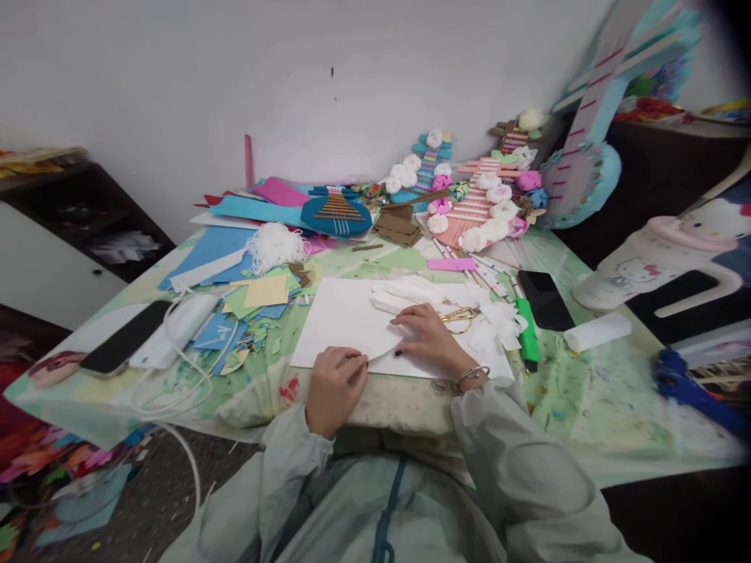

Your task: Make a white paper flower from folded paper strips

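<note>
The person sits at a table spread with a stained green cloth, both hands over a large white sheet near the front edge. The left hand has its thumb and forefinger closed on the near end of a thin white piece of paper, which lies above the sheet between the two hands. The right hand is arched at the other end of this piece, fingers bent and spread; white on white, it is hard to tell whether it grips or merely touches. Gold-handled scissors rest just beyond the right hand, near white strips and a ruffled white paper flower. Right of the sheet lie a green tool and a black phone.
</note>
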Demonstrator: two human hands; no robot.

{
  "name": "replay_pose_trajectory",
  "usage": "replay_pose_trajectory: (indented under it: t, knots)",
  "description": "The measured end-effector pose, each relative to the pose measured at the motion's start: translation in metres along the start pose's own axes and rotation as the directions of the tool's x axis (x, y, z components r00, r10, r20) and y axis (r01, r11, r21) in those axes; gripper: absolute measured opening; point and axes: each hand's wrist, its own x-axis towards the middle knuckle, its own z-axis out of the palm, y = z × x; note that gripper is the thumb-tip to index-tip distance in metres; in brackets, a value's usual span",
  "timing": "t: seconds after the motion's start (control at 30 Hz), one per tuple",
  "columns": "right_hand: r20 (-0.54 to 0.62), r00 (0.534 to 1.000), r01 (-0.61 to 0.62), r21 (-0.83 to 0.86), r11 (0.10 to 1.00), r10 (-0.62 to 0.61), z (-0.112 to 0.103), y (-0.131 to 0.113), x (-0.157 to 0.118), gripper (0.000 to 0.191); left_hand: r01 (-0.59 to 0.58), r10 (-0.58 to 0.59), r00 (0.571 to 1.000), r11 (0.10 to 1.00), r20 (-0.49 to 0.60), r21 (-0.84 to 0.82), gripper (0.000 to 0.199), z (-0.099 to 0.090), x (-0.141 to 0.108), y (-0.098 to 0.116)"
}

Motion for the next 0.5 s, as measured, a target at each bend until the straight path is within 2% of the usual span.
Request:
replay_pose_trajectory:
  t: [0.07,0.17,0.23,0.37,0.5]
  knots:
    - [0.019,1.0,0.015,-0.005,1.0,-0.015,-0.001,-0.001,0.0,0.048,0.08,-0.081,0.997,0.993,-0.016,-0.086,0.015,-0.002,0.005,-0.006]
    - [-0.014,1.0,0.023,0.002,1.0,-0.023,0.0,-0.002,0.0,0.034,0.133,-0.134,0.991,0.981,0.002,-0.143,0.016,-0.005,0.011,-0.014]
    - [-0.06,0.998,0.008,0.014,1.0,-0.008,0.002,-0.001,-0.001,0.021,0.107,-0.109,0.994,0.985,-0.008,-0.138,0.016,-0.005,0.013,-0.02]
    - [-0.128,0.989,-0.069,0.064,0.996,0.077,0.005,0.001,-0.002,0.022,0.024,-0.025,0.999,0.999,-0.025,-0.032,0.018,-0.004,0.013,-0.031]
    - [-0.125,0.989,-0.077,0.044,0.996,0.082,0.005,0.002,-0.003,0.015,0.027,-0.027,1.0,1.0,-0.014,0.005,0.016,-0.003,0.011,-0.036]
